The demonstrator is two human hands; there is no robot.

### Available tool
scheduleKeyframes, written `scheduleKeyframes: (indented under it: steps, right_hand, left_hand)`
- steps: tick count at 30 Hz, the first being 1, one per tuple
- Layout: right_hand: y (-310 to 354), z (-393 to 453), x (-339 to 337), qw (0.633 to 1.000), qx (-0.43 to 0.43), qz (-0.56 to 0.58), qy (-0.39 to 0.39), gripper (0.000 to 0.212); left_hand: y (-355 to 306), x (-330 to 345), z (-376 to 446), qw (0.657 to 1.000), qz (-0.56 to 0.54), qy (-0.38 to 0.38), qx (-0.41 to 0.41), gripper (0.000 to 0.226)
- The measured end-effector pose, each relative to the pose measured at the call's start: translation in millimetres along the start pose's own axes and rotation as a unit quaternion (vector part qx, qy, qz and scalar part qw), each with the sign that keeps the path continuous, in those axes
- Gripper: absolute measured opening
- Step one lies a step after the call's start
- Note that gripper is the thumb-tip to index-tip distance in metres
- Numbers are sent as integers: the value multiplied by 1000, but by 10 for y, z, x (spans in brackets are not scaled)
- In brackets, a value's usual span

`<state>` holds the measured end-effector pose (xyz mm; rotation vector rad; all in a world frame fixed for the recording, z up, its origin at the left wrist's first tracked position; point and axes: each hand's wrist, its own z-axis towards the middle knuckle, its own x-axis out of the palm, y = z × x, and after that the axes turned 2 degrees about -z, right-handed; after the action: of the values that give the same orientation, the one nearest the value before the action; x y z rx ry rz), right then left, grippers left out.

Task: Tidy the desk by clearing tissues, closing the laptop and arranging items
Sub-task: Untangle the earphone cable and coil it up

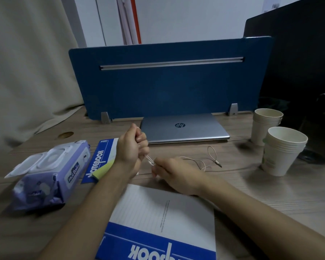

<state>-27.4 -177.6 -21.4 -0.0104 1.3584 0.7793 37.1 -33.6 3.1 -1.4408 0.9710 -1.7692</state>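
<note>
Holding a thin pale cable point(199, 160) between both hands: left hand point(132, 147) is a raised fist curled round one end, right hand point(174, 173) pinches it lower down, just above the desk point(251, 194). Stretch between the fists is blurred, hard to make out. Rest of the cable trails right in loose loops on the desk, plug end lying near the cups point(278, 145).

Laptop point(184, 127) is closed, flat against the blue divider point(167, 81). Wipes pack point(45, 175) sits at left, lid flipped open; label partly legible only. Beside it a blue notebook point(99, 160), mostly hidden by the left forearm, with something yellow-green on it I can't identify. Second notebook point(161, 222) lies nearest, under both forearms, cut off by the bottom edge. Two cup stacks at right, touching or overlapping, can't tell. Dark shape far right is unreadable.
</note>
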Motion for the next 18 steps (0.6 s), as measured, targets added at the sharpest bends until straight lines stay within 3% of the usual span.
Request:
scheduleKeyframes:
  steps: [2,5,7,9,11,13,18]
  right_hand:
    - [4,-13,-27,1000,-10,13,-14,23]
    - [-27,-31,-49,999,-17,15,-34,17]
    - [-74,-39,-78,997,-1,39,-63,11]
    - [-141,-35,-135,991,19,76,-112,8]
    - [-187,-38,-186,982,36,106,-150,10]
    - [-191,-48,-209,978,31,134,-154,11]
    - [-216,-19,-249,957,43,213,-192,17]
  left_hand:
    - [58,-56,-1,975,211,1,70,38]
    - [137,-114,-29,864,479,67,142,33]
    - [153,-115,-43,800,569,115,152,33]
    - [162,-127,-41,757,620,144,147,35]
    - [160,-125,-52,758,619,169,121,37]
    - [158,-99,-80,795,568,189,96,41]
    - [112,-77,-111,838,491,235,33,75]
